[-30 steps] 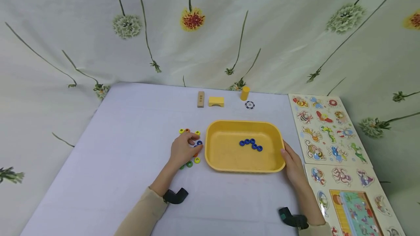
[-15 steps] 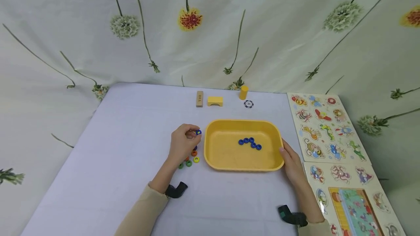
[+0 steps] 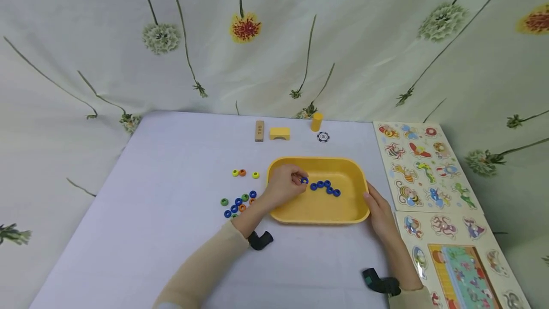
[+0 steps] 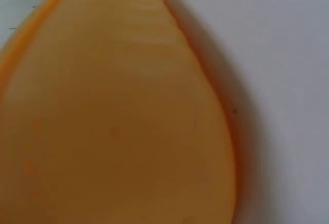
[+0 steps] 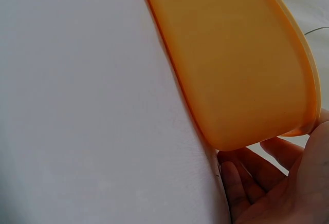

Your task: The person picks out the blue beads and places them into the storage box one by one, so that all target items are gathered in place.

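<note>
Pinching blue bead (image 3: 304, 180) in left hand (image 3: 285, 185), gripping tray (image 3: 317, 211) with right hand (image 3: 380, 211).
Could bounce out if released too high.

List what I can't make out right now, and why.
Head: tray floor under the left hand, which covers it.
Head: lettering on the wooden block, too small.
Head: lower board, cut by bottom edge.
Left wrist: pinched bead, not shown; tray fills most of it.
Right wrist: tray's inside, behind its outer wall.
</note>
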The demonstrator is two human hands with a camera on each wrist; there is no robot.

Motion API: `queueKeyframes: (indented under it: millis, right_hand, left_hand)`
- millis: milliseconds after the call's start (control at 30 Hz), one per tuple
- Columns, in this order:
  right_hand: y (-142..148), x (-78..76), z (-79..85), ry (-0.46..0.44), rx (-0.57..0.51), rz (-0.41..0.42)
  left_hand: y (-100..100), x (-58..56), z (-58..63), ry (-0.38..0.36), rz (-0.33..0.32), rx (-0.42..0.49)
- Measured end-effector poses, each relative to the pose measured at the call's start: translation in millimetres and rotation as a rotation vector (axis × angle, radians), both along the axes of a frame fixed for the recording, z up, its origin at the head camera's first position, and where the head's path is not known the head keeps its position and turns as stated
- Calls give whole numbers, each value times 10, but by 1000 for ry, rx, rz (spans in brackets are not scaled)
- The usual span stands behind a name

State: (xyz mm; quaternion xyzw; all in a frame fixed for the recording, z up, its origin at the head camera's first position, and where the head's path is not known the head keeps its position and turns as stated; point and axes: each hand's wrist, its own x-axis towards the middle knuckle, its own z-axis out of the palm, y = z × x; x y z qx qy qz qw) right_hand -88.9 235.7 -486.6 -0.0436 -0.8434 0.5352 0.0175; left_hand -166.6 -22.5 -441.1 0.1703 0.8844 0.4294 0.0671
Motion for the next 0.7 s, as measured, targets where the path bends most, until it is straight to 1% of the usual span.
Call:
queueKeyframes:
  millis: [100,233,367,467,533,600,633,700]
  right_hand:
    - [0,3,8,-7,10,1]
    - [8,5,21,-7,22,-2]
    - [15,5,27,-13,21,2]
    - [19,6,29,-16,18,-1]
    - [17,6,27,-20,18,-7]
    - [9,4,24,-21,13,-11]
    - [5,3,19,-22,11,-12]
    - [-8,5,12,-26,9,-12]
  left_hand:
    - [76,-48,-53,-44,-19,-83]
    - [157,-97,-62,-67,-49,-181]
    - [218,-132,-64,-114,-87,-218]
    - [245,-145,-62,-140,-122,-218]
    - [250,-143,-60,-140,-143,-202]
    - [240,-123,-63,-119,-156,-192]
    - [229,-106,-65,-98,-157,-186]
    - [196,-43,-48,-32,-155,-179]
